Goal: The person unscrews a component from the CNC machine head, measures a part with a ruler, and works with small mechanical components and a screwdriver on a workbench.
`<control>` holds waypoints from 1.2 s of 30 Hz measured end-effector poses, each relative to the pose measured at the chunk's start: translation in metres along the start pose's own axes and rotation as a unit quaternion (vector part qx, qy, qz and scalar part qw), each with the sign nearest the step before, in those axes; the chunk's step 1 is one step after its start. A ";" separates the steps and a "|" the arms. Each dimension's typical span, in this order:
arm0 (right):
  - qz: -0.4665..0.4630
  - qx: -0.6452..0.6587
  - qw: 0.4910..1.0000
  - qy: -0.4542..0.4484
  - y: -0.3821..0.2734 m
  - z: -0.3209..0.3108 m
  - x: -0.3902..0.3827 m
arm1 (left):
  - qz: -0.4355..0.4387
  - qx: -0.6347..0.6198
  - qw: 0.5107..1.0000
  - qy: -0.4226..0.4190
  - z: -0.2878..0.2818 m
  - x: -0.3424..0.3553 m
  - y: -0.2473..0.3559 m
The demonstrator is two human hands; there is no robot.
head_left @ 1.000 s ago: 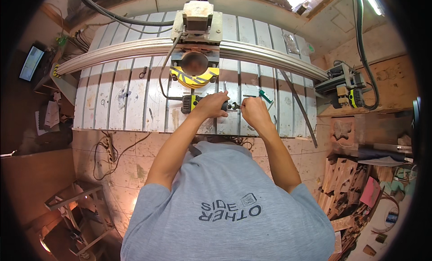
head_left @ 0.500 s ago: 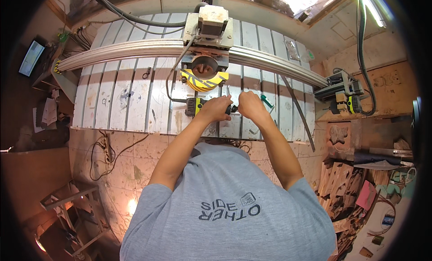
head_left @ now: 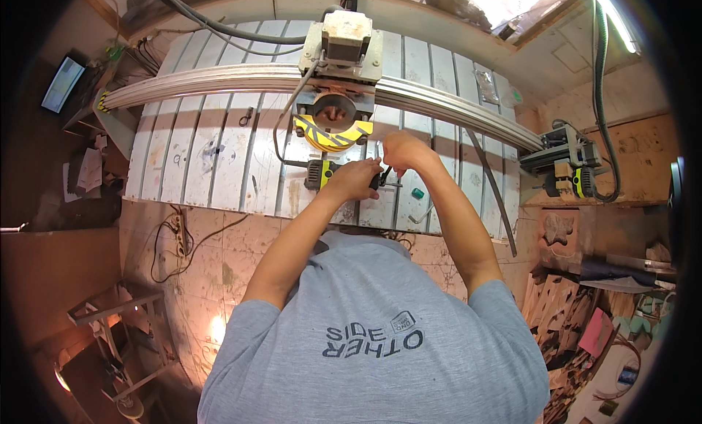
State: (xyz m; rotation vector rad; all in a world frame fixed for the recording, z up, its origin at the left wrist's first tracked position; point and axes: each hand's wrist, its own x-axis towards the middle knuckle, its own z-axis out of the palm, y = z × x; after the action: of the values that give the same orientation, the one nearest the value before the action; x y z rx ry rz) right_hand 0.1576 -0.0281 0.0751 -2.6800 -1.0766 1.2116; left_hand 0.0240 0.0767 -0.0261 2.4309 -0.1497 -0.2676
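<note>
Yellow-and-black power tool (head_left: 319, 174) is lying on the slatted worktop (head_left: 212, 153) under the gantry; you are gripping its stiff, seemingly weighty body with your left hand (head_left: 356, 180) while your right hand (head_left: 397, 150) is pinching its front end

Spindle head (head_left: 333, 124) and gantry beam (head_left: 219, 80) crowd the hands (head_left: 376, 168).

The tabletop (head_left: 219, 153) is a wide bed of pale, scuffed metal slats running near to far, with dark slots between them. On it lie a small green piece (head_left: 417, 194) near the right side and a small dark clamp (head_left: 246, 117) far left.
</note>
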 end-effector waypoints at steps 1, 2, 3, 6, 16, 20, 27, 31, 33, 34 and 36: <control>0.000 0.025 1.000 0.006 0.002 0.001 -0.001 | 0.008 0.001 1.000 0.014 0.001 -0.001 -0.001; 0.001 0.051 0.999 0.012 0.003 0.001 -0.001 | 0.010 0.005 1.000 0.022 0.002 -0.002 -0.001; -0.007 0.043 0.999 0.024 0.003 0.002 -0.002 | 0.012 0.010 0.999 0.032 0.003 -0.003 -0.002; -0.021 0.071 0.994 0.075 0.007 0.007 -0.005 | 0.012 0.005 0.999 0.032 0.005 -0.003 -0.002; -0.120 0.208 0.917 0.318 0.036 0.056 0.005 | 0.007 0.013 1.000 -0.003 0.003 0.003 -0.002; -0.099 0.245 0.910 0.319 0.032 0.060 -0.010 | 0.016 0.017 1.000 0.008 0.004 0.002 -0.005; -0.095 0.432 0.825 0.351 0.043 0.069 -0.056 | 0.009 0.012 1.000 0.007 0.005 0.000 -0.004; -0.123 0.542 0.794 0.247 0.052 0.069 -0.084 | 0.008 0.006 1.000 0.000 0.005 0.000 -0.007; -0.123 0.528 0.815 0.206 0.049 0.068 -0.098 | 0.011 0.007 1.000 0.003 0.006 0.001 -0.009; -0.122 0.520 0.825 0.184 0.048 0.071 -0.104 | 0.010 0.007 1.000 0.002 0.005 0.001 -0.009; -0.115 0.535 0.827 0.127 0.045 0.086 -0.110 | 0.009 0.008 1.000 0.005 0.005 -0.001 -0.009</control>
State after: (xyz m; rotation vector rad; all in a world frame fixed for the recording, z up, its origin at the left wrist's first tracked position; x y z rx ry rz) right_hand 0.0753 -0.1498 0.0747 -1.6921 -0.4150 0.9332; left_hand 0.0221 0.0805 -0.0353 2.4452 -0.1696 -0.2475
